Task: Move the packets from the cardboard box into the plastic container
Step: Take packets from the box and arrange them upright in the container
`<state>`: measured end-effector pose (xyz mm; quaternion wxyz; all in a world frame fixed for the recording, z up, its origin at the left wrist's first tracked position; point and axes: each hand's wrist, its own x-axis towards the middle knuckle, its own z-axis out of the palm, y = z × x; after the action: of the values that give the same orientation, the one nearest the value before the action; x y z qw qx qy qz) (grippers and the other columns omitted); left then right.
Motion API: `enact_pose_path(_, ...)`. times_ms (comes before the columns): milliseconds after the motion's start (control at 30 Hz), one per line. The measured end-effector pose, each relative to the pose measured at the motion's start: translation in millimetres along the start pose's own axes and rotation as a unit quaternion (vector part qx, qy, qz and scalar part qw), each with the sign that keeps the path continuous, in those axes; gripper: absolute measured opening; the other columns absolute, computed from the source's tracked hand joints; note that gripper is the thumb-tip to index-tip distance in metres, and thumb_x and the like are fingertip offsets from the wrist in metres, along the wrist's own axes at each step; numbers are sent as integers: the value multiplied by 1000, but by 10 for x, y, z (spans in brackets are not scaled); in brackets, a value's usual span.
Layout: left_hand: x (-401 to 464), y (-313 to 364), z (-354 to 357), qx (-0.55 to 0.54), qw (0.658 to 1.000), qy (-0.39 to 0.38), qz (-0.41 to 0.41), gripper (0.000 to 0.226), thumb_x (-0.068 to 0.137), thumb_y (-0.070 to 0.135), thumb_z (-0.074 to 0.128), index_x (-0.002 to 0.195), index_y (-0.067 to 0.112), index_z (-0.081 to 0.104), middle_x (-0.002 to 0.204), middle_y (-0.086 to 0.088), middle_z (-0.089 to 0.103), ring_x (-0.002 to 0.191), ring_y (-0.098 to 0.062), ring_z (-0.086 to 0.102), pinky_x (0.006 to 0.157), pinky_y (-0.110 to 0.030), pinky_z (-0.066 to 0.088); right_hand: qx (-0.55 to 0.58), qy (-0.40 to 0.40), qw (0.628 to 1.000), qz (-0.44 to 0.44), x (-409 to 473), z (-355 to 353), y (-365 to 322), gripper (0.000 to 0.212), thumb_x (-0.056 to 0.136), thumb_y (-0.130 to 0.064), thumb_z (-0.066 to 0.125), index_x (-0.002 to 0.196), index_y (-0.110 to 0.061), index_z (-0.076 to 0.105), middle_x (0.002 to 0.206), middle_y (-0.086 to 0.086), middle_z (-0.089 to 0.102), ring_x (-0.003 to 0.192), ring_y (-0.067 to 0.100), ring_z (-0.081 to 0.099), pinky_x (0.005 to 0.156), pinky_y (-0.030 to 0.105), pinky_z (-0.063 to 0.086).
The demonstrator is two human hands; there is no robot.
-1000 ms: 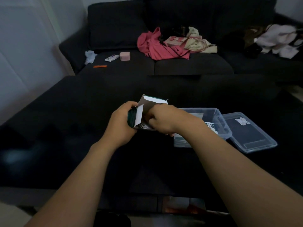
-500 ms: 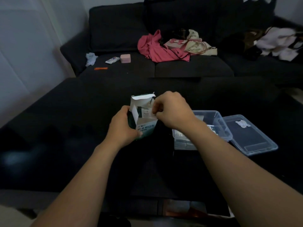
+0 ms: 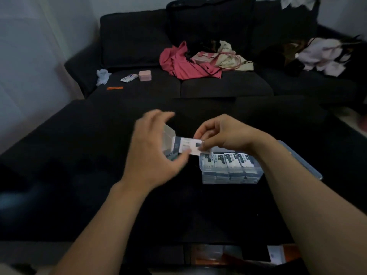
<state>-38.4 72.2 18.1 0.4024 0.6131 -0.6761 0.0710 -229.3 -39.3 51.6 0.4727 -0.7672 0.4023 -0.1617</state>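
your right hand (image 3: pixel 224 135) hung just above the near-left corner of the plastic container (image 3: pixel 230 171), its thumb and curled fingers pinching one end of a white packet (image 3: pixel 189 147). the packet lay roughly level between your two hands, its free end pointing toward the cardboard box (image 3: pixel 169 141). whether that end was touching the box or just clear of it, the blur would not let me tell.

your left hand (image 3: pixel 153 149) was in front of the box and hid most of it, so that only a pale flap and a strip of the printed side showed past your fingers. the fingers were spread and fairly straight, thumb reaching toward the packet; the hand was smeared with motion, and i could not tell whether it gripped the box or merely touched it.

the plastic container sat on the dark table (image 3: pixel 79 175), to the right of the box, with a row of packets (image 3: pixel 232 160) already standing side by side inside it. its clear lid (image 3: pixel 303 161) lay flat just to the right, partly under your right forearm.

beyond the table a dark sofa (image 3: pixel 218 84) carried a pink cloth (image 3: pixel 184 64), a small pink case (image 3: pixel 145 75) and some pale garments (image 3: pixel 321 56).
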Motion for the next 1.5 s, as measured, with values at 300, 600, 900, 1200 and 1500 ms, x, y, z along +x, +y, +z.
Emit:
enact_pose_path(300,76,344,422,25,993,-71,-89,28,91,47,66,108,24,63,92,5,68,82,-15,64,71,-39,56,50,53,997,-37,-108,-26,32,17,91,-2,66,107,-8,72,97,10,75,84,19,73,62,23,57)
enact_pose_path(600,133,553,707,-6,994,-34,-100,31,92,32,70,120,22,63,104,3,71,93,-14,67,79,-39,59,-75,135,985,-73,-136,-144,100,21,95,-5,63,110,-19,72,84,1,70,65,14,69,52,18,52)
enact_pose_path(900,184,585,925,-41,993,-64,-85,56,88,48,70,132,19,51,115,0,63,102,-18,61,79,-39,55,-163,182,967,-68,-212,-418,182,25,97,0,55,96,-18,72,82,-7,65,67,4,62,60,20,50)
enact_pose_path(1200,31,433,1087,47,943,-305,127,72,83,74,57,138,28,55,147,7,48,139,-12,39,123,-51,20,-390,53,916,81,-228,-626,539,36,95,4,52,88,-27,70,105,-2,64,99,15,60,71,22,42)
enact_pose_path(1500,-8,481,1124,82,931,-332,123,59,86,69,57,129,30,59,134,8,57,132,-13,45,126,-46,9,-391,26,911,129,-97,-442,739,27,95,-5,56,94,-31,62,121,-4,56,109,18,56,88,36,50)
